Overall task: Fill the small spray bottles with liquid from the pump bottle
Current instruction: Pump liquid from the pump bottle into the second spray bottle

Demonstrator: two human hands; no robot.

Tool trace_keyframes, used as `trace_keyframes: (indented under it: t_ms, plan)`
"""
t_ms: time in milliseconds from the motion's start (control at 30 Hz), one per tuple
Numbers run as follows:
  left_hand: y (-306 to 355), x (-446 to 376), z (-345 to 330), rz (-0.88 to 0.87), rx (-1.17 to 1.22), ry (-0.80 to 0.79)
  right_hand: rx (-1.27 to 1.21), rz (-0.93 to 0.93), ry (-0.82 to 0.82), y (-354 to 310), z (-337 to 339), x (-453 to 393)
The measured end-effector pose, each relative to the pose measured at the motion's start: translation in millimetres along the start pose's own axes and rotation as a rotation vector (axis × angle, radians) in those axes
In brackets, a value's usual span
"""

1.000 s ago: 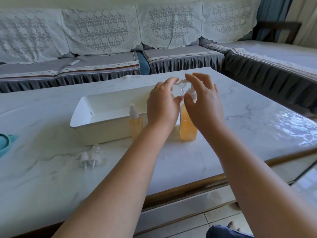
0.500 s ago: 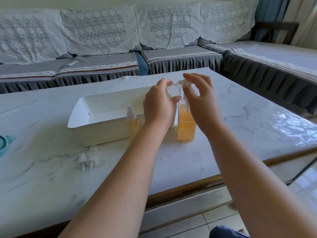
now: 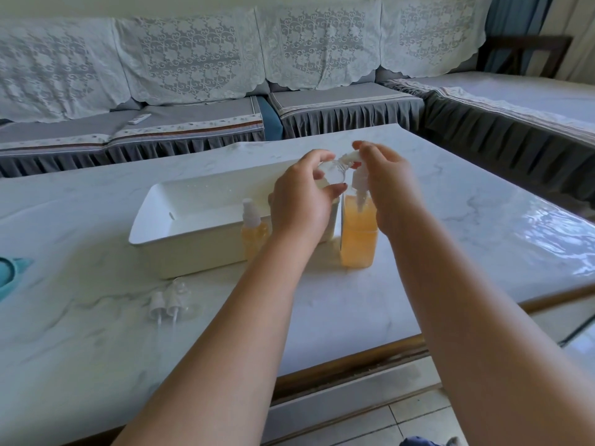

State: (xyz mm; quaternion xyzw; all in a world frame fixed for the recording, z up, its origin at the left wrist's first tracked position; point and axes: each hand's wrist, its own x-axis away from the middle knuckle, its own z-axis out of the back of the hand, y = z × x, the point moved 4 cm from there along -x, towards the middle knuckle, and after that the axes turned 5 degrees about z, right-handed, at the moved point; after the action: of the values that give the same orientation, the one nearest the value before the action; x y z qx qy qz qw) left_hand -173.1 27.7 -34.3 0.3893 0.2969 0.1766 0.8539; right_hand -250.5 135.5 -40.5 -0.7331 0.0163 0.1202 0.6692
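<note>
Risk entry: left hand (image 3: 301, 201) grips an empty clear spray bottle (image 3: 331, 175) tilted at the nozzle of the pump bottle (image 3: 359, 231), right hand (image 3: 384, 185) pinching the pump head (image 3: 349, 157) directly between both hands; misaligned mouth likely spills orange liquid onto the counter (image 3: 450, 239).

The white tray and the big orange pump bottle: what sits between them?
In the head view, the left hand, gripping a clear small bottle, fills the gap between the white tray and the pump bottle.
</note>
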Motion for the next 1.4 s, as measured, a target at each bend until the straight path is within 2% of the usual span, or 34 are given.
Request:
trace_keyframes:
  t_ms: [167,400,700,967,1167,1400]
  plan:
    - [-2.4,2.0,-1.8,0.023,0.0,-0.019,0.032,0.052,0.031,4.3,-0.2,5.1]
    - [2.6,-0.2,1.7,0.006,0.037,0.004,-0.026,-0.057,-0.039,3.8,-2.1,4.5]
    - [0.6,-1.9,-1.0,0.007,0.056,0.011,-0.063,-0.07,-0.046,2.2,-5.3,2.2]
    - [-6.9,3.5,-4.3,0.016,-0.009,0.001,-0.001,-0.005,0.045,7.6,-0.3,9.1]
    - [-1.6,0.1,0.7,-0.012,0.004,0.028,-0.042,-0.092,-0.067,0.2,-1.9,9.4]
    - [-1.3,-1.0,0.6,-0.014,0.019,0.032,-0.031,-0.1,-0.047,0.5,-1.9,8.6]
